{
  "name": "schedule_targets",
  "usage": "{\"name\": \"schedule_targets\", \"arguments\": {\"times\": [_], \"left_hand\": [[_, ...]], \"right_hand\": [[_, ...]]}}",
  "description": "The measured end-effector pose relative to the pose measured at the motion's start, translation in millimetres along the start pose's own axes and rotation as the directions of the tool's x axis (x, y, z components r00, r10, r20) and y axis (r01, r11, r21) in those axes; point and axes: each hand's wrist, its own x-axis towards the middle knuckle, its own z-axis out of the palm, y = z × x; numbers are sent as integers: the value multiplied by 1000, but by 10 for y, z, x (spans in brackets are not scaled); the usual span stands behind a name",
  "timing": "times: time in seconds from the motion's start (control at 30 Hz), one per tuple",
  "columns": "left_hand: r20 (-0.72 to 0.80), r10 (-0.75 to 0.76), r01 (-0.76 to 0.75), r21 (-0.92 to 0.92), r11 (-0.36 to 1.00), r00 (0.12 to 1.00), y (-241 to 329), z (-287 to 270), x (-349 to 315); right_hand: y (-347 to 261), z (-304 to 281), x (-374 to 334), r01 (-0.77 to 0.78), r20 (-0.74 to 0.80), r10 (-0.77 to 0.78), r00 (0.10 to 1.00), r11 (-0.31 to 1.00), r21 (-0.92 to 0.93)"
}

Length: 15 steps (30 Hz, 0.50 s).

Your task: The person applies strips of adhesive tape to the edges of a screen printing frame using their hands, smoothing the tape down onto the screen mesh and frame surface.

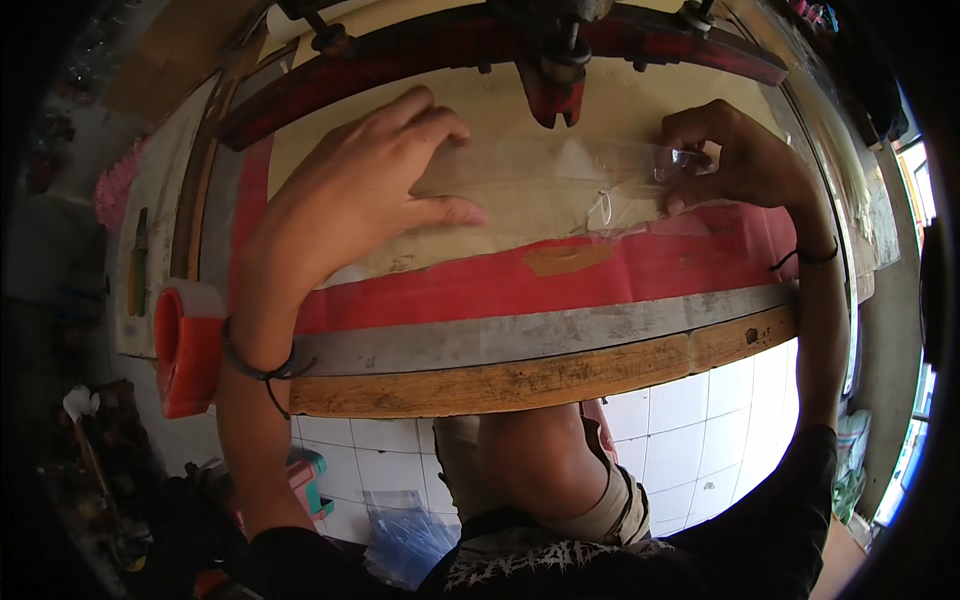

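Observation:
A strip of clear plastic film (540, 165) lies over the tan sheet (350, 130) on the work table, and its edges are hard to make out. My right hand (735, 160) pinches the crumpled, shiny right end of this film. Over the left part of the tan sheet, my left hand (375, 175) is open, thumb and fingers apart, close to the film's left end. A thin white loop (600, 208) shows near the film's lower edge. Red sheet material (480, 285) with a torn upper edge runs along the near side.
A dark red metal bar (400, 80) with bolts and a notched bracket (555, 100) spans above the far side. At the table's left corner is an orange-red tape dispenser (185, 345). A wooden edge (520, 375) borders the front. Clear plastic bags (405, 535) lie on the tiled floor.

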Motion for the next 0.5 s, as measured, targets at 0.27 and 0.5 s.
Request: {"name": "schedule_targets", "arguments": {"times": [0.27, 0.5], "left_hand": [[153, -3, 31, -185, 982, 988, 18, -127, 83], [337, -88, 176, -238, 955, 937, -40, -189, 98]], "right_hand": [[44, 55, -35, 59, -103, -67, 992, 995, -81], [5, -21, -26, 47, 5, -47, 999, 997, -63]]}}
